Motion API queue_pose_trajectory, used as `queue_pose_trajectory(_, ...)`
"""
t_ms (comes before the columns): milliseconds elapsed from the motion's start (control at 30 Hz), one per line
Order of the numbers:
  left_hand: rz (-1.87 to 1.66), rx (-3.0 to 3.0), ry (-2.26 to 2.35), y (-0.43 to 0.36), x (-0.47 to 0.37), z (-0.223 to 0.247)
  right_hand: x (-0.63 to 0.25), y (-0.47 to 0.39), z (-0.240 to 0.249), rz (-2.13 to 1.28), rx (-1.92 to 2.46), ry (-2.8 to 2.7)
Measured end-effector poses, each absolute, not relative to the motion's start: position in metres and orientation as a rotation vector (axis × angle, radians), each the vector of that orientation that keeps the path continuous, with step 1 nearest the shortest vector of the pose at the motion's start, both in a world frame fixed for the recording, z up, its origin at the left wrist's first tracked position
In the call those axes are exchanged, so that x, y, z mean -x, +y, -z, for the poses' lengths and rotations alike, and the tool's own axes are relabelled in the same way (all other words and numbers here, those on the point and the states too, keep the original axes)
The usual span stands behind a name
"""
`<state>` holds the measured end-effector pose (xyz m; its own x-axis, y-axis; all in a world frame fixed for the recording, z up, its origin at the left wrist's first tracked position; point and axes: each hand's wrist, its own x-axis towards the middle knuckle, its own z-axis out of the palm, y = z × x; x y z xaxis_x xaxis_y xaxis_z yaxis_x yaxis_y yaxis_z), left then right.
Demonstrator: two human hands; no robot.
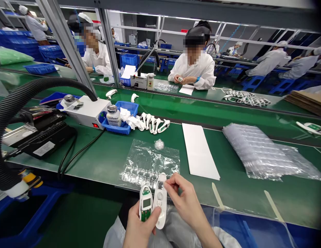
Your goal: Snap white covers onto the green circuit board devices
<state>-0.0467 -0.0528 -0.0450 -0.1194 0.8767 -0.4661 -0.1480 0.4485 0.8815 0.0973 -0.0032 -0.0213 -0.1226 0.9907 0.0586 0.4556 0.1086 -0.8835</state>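
Observation:
My left hand (143, 222) is closed around two parts held side by side. One is a white housing (146, 204) with a green circuit board and a grey display in it. The other is a long white cover (160, 203) with a small window near its top and round openings below. The fingertips of my right hand (182, 194) pinch at the cover's window; anything between them is too small to make out. Just beyond my hands, a clear plastic sheet with small pockets (150, 160) lies on the bench, a crumpled clear piece (159, 144) at its far edge.
White paper (200, 150) and stacked clear trays (256, 151) lie to the right. Beyond the sheet are white curved parts (156, 124) and a blue bin (118, 128) with a bottle. A black hose (46, 82) arches at left. Two people sit opposite.

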Motion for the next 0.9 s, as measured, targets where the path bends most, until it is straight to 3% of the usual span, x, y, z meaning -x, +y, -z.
queue_pose_trajectory(167, -0.987, -0.646, 1.425, -0.051, 0.051, 0.043, -0.095, -0.008, 0.023, -0.957, 1.395, -1.57)
queue_pose_trajectory(367, -0.986, -0.669, 1.417, -0.053, 0.056, 0.037, -0.085, -0.013, 0.03, -1.278, 1.417, -1.375)
queue_pose_trajectory(567, -1.043, -0.641, 1.438, -0.056, 0.07, 0.035, -0.059, -0.012, 0.033, -1.288, 1.35, -1.303)
queue_pose_trajectory(700, -1.092, -0.558, 1.473, -0.064, 0.083, 0.039, -0.023, -0.018, 0.04, -1.491, 1.249, -1.128)
queue_pose_trajectory(900, -1.484, -0.23, 1.293, -0.062, 0.141, 0.057, 0.026, -0.019, 0.048, -1.717, 1.31, -1.097)
